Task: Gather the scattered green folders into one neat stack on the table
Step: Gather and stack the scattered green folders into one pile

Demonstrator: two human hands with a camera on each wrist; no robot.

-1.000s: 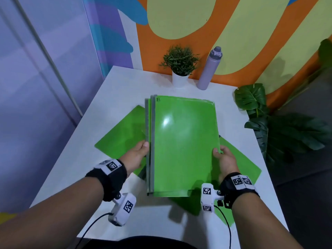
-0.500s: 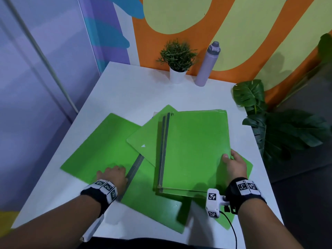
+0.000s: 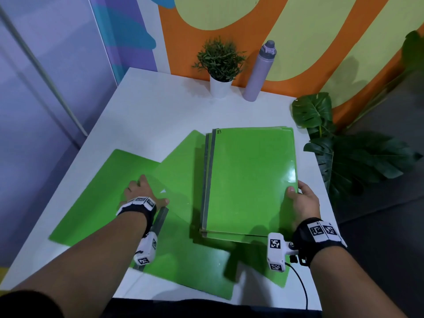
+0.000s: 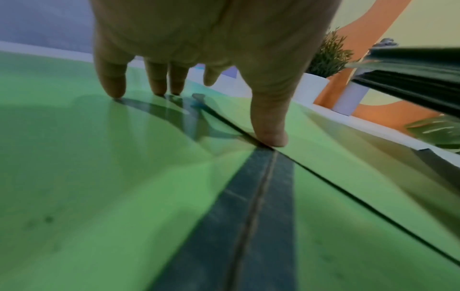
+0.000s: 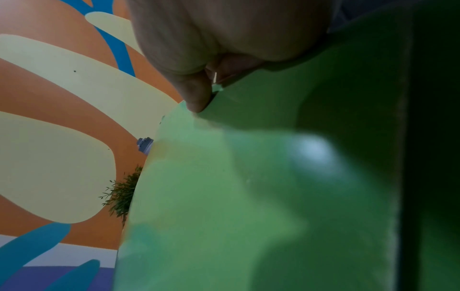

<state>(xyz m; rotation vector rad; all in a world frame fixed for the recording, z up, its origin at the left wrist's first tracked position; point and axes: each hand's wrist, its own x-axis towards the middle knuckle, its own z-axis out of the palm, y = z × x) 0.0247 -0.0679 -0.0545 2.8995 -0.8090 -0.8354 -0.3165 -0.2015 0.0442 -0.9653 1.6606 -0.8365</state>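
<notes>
A stack of green folders point(image 3: 247, 180) with grey spines is on the right of the white table point(image 3: 160, 111). My right hand point(image 3: 296, 191) grips its right edge, thumb point(image 5: 196, 98) on top. The stack's near end looks raised, casting a shadow. To the left an opened green folder point(image 3: 98, 193) lies flat, its grey spine point(image 4: 256, 206) running toward me. My left hand point(image 3: 146, 191) rests on it, straight fingertips point(image 4: 114, 88) touching the sheet. Its thumb presses the edge of another green folder point(image 3: 179, 171) that lies over it. More green sheets point(image 3: 195, 267) lie under the stack.
A small potted plant point(image 3: 220, 65) and a purple bottle point(image 3: 259, 72) stand at the table's far edge by the painted wall. Large dark leaves point(image 3: 344, 157) hang off the right side. The near right table corner is close to the stack.
My left hand let go of the stack and moved left onto the opened folder. The right hand alone now holds the stack, which has come down and shifted right.
</notes>
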